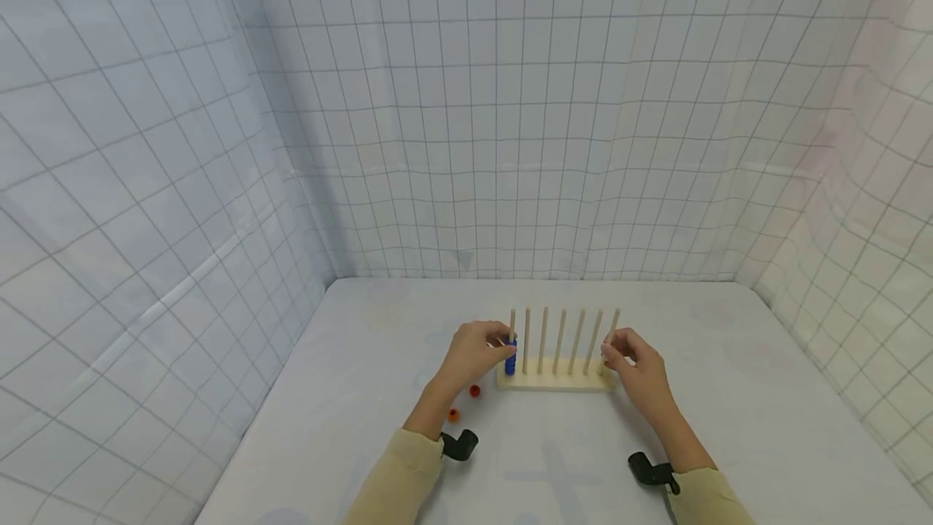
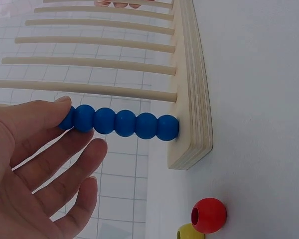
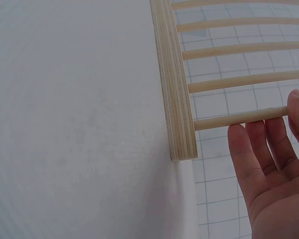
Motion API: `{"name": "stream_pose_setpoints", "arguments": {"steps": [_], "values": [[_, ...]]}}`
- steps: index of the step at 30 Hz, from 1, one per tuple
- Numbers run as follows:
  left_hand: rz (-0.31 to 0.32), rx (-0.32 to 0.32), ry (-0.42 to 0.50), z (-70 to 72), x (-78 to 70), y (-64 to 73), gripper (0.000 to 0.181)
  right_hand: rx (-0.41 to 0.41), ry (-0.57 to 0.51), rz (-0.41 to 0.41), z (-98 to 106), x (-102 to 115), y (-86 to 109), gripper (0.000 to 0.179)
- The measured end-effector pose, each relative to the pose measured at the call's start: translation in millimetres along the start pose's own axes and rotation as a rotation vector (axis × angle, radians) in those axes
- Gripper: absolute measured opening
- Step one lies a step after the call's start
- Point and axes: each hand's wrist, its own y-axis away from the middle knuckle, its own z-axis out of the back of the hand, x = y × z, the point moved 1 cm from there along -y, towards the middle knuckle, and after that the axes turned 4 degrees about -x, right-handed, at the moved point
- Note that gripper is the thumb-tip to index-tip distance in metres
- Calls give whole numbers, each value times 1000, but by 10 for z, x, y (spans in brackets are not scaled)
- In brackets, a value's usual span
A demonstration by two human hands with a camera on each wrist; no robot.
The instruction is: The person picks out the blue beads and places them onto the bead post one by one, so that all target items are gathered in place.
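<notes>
A wooden bead rack [image 1: 557,383] stands upright on the table, with a row of several thin rods rising from its base. Several blue beads [image 2: 125,123] are stacked on the leftmost rod, down to the base. My left hand [image 1: 474,353] pinches the top blue bead between thumb and fingers, its other fingers loosely spread. At the opposite end, my right hand [image 1: 640,364] holds the rightmost rod [image 3: 239,118] between thumb and fingertips. That rod carries no beads, nor do the rods between the hands.
Left of the rack lie a red bead [image 1: 475,390] and an orange bead [image 1: 453,415] on the white table [image 1: 554,460]. The left wrist view shows a yellow bead [image 2: 191,232] partly behind the red one. Grid-patterned sheets [image 1: 496,104] enclose the table.
</notes>
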Motion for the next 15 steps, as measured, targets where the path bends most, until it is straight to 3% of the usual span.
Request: {"name": "stream_pose_setpoints", "arguments": {"steps": [7,15], "values": [[-7,6,-8,14,-17,20,25,3,12,2,-6,-14,17,12],[-35,-16,23,135,-71,13,31,1,10,15,10,5,12,10]]}}
